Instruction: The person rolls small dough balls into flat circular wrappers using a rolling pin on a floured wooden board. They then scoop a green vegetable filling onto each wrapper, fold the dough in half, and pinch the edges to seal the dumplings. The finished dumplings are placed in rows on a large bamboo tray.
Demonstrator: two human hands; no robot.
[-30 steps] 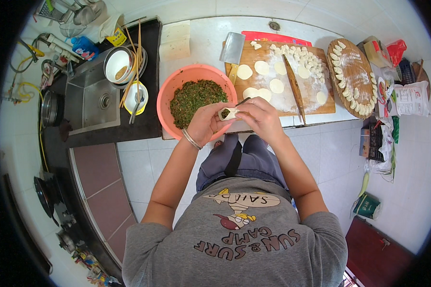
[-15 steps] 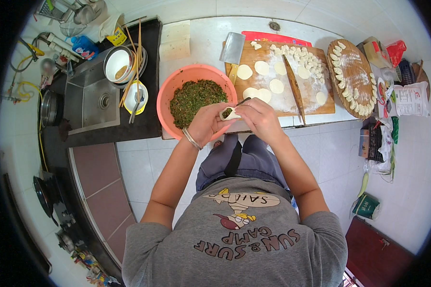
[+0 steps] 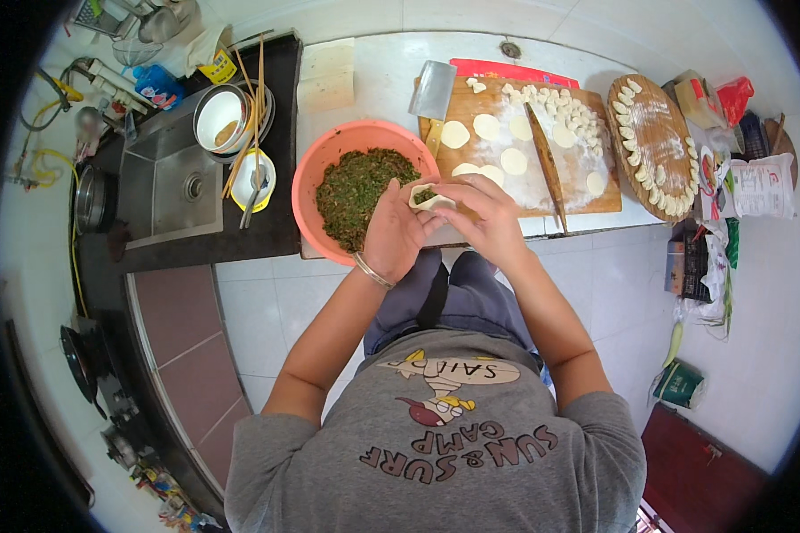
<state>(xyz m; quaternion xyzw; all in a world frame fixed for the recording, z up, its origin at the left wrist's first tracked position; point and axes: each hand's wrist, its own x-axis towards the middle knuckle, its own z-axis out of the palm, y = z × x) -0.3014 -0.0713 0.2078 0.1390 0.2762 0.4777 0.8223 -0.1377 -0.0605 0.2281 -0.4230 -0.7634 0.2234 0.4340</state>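
A half-folded dumpling (image 3: pixel 431 202), its pale wrapper showing green filling at the opening, is between my hands at the counter's front edge. My left hand (image 3: pixel 395 229) cradles it from the left, palm up, thumb raised beside the wrapper. From the right, my right hand (image 3: pixel 487 218) pinches the wrapper's edge with its fingers. Behind and left of the hands stands a pink basin (image 3: pixel 304 204) of chopped green filling (image 3: pixel 356 191). Flat round wrappers (image 3: pixel 514 161) lie on the floured wooden board (image 3: pixel 542 197) beyond my right hand.
A rolling pin (image 3: pixel 547 169), a cleaver (image 3: pixel 433 91) and small dough pieces (image 3: pixel 571 108) are on the board. At right, a round wooden tray (image 3: pixel 660 133) bears folded dumplings. The sink (image 3: pixel 169 191), stacked bowls (image 3: pixel 220 120) and chopsticks (image 3: pixel 260 98) are at left.
My left palm has turned more upward and its fingers have loosened. The right fingers have shifted over the wrapper. A dark, thin piece by my right fingers no longer shows.
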